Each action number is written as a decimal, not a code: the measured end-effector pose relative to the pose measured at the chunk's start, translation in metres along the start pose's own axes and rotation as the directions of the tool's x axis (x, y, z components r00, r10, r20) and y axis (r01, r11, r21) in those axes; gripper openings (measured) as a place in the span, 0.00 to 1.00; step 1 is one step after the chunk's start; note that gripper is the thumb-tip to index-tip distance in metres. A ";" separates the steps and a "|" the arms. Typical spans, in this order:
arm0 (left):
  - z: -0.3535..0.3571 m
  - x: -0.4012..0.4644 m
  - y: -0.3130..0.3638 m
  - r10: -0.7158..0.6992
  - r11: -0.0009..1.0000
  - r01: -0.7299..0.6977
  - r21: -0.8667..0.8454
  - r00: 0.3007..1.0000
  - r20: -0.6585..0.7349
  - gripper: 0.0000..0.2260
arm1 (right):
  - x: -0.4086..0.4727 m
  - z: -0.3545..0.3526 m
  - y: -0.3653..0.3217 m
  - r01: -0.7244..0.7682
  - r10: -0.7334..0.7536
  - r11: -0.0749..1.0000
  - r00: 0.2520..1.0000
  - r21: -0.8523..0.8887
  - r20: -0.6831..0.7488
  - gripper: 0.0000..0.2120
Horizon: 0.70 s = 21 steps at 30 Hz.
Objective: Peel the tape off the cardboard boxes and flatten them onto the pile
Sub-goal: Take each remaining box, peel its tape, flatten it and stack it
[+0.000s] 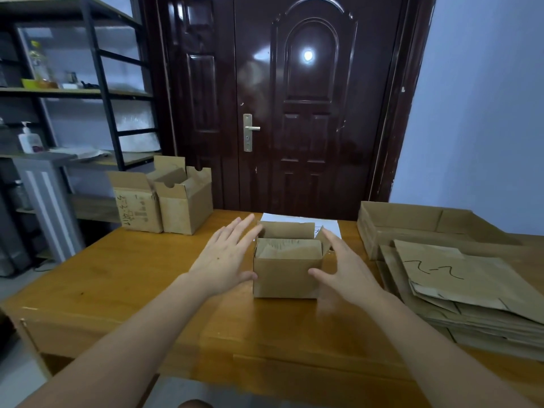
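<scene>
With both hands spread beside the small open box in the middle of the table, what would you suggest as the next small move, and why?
Probably close both hands onto the box. The left hand and right hand flank it with fingers spread, not yet gripping, and its top flaps stand open. Once held, it could be checked for tape, then flattened onto the pile at the right.

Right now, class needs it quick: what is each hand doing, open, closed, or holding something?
Left hand: open, fingers spread, beside the small cardboard box, holding nothing.
Right hand: open, fingers spread, on the box's other side, holding nothing.
</scene>
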<state>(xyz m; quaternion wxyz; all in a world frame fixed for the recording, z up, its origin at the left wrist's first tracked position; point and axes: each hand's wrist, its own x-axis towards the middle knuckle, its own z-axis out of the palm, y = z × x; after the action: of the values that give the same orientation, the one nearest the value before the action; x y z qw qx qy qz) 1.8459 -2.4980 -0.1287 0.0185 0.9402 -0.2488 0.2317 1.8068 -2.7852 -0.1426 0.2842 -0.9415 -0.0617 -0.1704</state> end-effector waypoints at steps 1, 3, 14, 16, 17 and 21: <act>0.003 0.000 0.001 0.004 1.000 -0.004 0.030 1.000 -0.006 0.47 | -0.002 0.002 0.001 -0.028 0.028 0.999 1.000 0.033 -0.013 0.45; 0.008 -0.002 0.002 -0.034 0.999 0.035 0.023 0.998 -0.056 0.44 | -0.005 0.006 0.003 -0.095 0.100 0.991 0.994 0.099 -0.047 0.43; 0.041 -0.019 0.024 -0.234 0.944 0.249 -0.216 0.968 0.093 0.29 | -0.019 0.033 0.007 -0.214 0.199 0.949 0.976 0.232 0.086 0.34; 0.044 -0.018 0.029 -0.269 0.921 0.284 -0.266 0.959 0.092 0.26 | -0.019 0.037 0.005 -0.229 0.211 0.934 0.973 0.274 0.096 0.33; 0.045 -0.018 0.029 -0.284 0.914 0.299 -0.275 0.954 0.094 0.25 | -0.019 0.038 0.004 -0.232 0.212 0.928 0.972 0.291 0.098 0.32; 0.039 -0.019 0.026 -0.275 0.908 0.301 -0.290 0.953 0.127 0.25 | -0.019 0.034 0.007 -0.216 0.190 0.941 0.974 0.259 0.121 0.31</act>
<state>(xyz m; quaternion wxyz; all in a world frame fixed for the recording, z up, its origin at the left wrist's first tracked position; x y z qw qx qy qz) 1.8360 -2.5179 -0.1739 0.1876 0.9612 -0.1406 0.1456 1.8000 -2.7724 -0.1792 0.4228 -0.9022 -0.0004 -0.0854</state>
